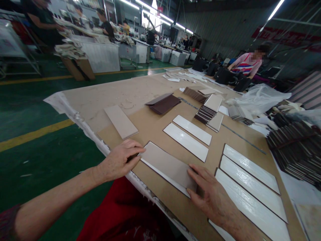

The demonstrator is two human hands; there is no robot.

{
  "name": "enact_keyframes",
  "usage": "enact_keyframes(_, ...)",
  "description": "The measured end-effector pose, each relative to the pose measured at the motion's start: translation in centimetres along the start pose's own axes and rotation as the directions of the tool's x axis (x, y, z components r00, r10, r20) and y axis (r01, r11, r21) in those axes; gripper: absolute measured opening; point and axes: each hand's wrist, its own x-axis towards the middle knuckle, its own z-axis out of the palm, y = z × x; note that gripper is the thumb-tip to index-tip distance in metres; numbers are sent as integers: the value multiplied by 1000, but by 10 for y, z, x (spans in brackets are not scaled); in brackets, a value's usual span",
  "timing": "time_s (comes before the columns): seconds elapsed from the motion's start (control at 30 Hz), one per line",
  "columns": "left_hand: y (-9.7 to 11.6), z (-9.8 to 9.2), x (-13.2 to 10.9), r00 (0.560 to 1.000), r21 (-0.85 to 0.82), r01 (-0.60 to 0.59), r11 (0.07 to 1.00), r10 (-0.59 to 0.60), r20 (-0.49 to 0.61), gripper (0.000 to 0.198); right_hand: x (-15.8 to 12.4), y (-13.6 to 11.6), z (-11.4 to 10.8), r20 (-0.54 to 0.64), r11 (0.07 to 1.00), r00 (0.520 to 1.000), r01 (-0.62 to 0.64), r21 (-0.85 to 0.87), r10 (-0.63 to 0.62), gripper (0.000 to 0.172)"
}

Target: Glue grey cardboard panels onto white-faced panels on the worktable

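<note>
Beige panel (169, 163) between hands (120, 159), grip unclear

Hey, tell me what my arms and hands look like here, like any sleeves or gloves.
Both your left hand and right hand are gloveless, with no watch or bracelet showing. A dark sleeve with a reddish tint shows on your left arm at the picture's edge, leaving the forearm bare. No sleeve shows on your right arm.

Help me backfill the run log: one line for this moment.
left hand: at beige panel, left end; right hand: on its right end; nearby: glossy white strips
</note>
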Motion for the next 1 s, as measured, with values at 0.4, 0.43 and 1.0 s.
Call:
enact_keyframes(0.4,-7,7,-2,997,45,-70,997,70,13,26,1,-7,-5,55,999,998,-11,42,9,47)
enact_keyframes(0.43,-8,7,-2,997,50,-72,996,72,13,26,0,-8,-5,68,999,998,-14,37,11,47)
enact_keyframes(1.0,-12,11,-2,998,66,-58,996,59,-3,34,-10,-21,-8,108,998,993,-55,-28,57,47)
